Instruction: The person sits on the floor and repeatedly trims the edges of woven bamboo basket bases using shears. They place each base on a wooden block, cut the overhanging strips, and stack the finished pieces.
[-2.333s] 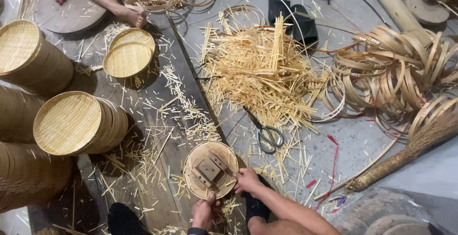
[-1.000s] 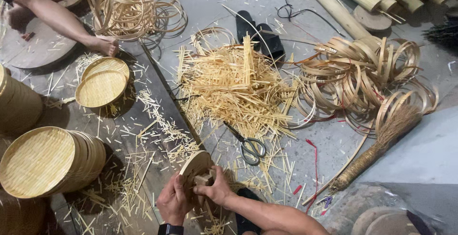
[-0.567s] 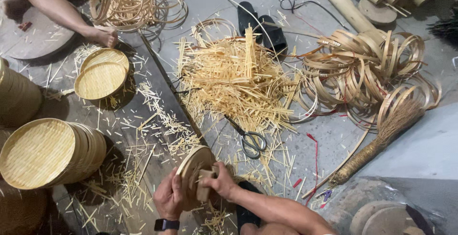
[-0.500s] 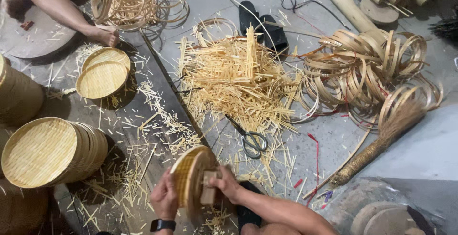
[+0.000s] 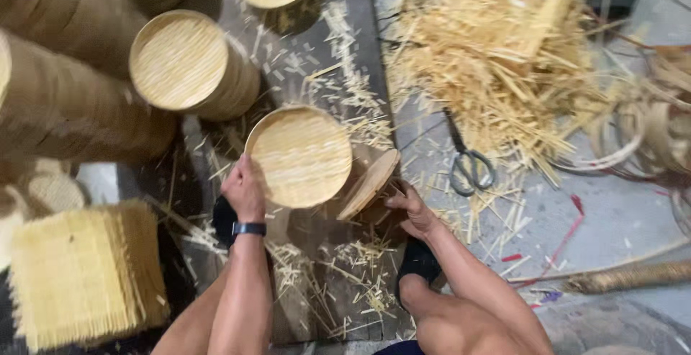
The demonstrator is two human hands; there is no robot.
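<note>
My left hand [image 5: 245, 186] is raised, fingers curled in a grip, a dark band on the wrist; my right hand [image 5: 409, 207] is lower, fingers bent.

four round woven trays [image 5: 299, 157], one pair of scissors [image 5: 468, 164], two hands [image 5: 246, 186]

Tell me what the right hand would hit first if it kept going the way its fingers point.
Probably the tilted round wooden disc: the right hand points up-left and already seems to touch its lower edge. Depth is unclear.
</note>
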